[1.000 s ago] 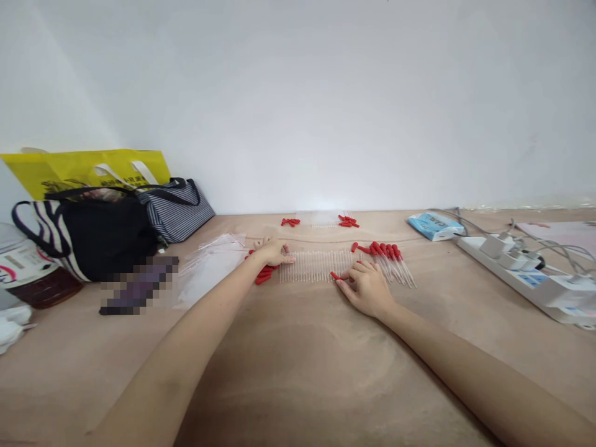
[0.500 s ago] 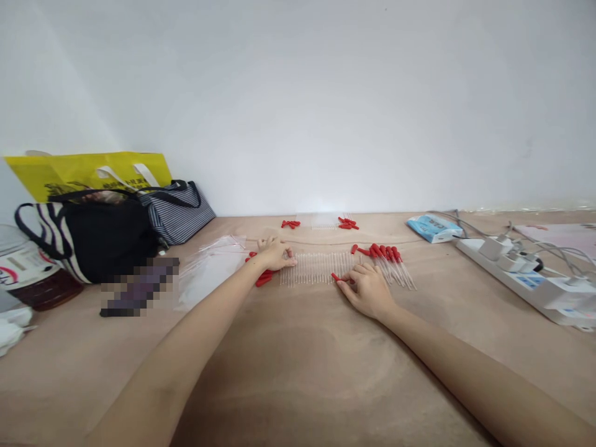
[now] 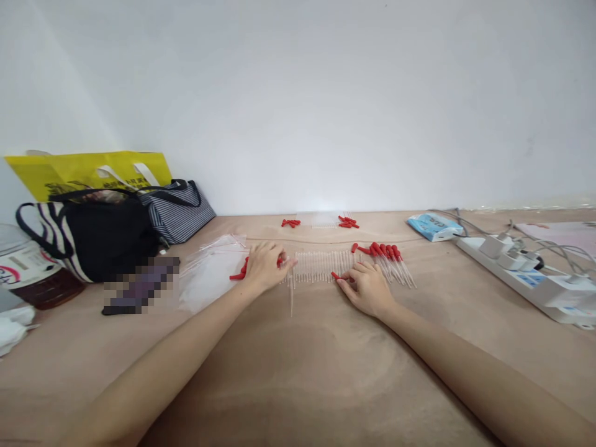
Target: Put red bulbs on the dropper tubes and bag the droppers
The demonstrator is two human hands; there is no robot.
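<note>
The row of clear tubes (image 3: 321,267) lies mid-tabletop (image 3: 298,366), between the hands. At its 9 o'clock end, the left hand (image 3: 266,266) has its fingers pinched on a single tube (image 3: 291,299) that points toward 6 o'clock. At 4 o'clock, the right hand's (image 3: 369,289) fingers are clamped on a red cap (image 3: 335,276). Red-topped tubes (image 3: 393,264) fan out at 3 o'clock; plastic bags (image 3: 205,282) lie at 9, a blue packet (image 3: 434,226) at 2.
</note>
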